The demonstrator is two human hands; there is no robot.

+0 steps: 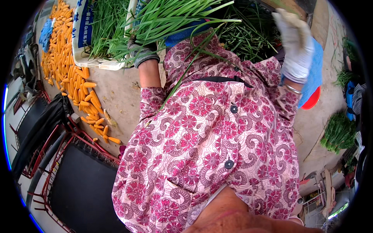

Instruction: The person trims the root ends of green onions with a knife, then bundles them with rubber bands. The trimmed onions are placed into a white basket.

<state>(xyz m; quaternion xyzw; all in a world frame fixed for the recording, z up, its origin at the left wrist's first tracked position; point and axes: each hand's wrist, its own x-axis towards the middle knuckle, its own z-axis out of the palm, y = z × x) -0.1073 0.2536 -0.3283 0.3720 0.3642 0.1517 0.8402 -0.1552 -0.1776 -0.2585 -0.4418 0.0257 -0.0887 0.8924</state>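
My left hand, in a grey knit glove, is closed around a bunch of garlic chives whose long leaves fan out to the right. Some loose leaves hang across the flowered shirt. Close by on the left is a white plastic basket holding more chives. My right hand, in a white glove, is raised at the upper right with its fingers extended and nothing visible in it. Between the hands, a dark heap of loose green leaves lies beyond my lap.
Corn cobs spread over the concrete floor at left, with a blue cloth on them. Black-seated chairs with red frames stand at lower left. At right are a red basin and a chive bundle.
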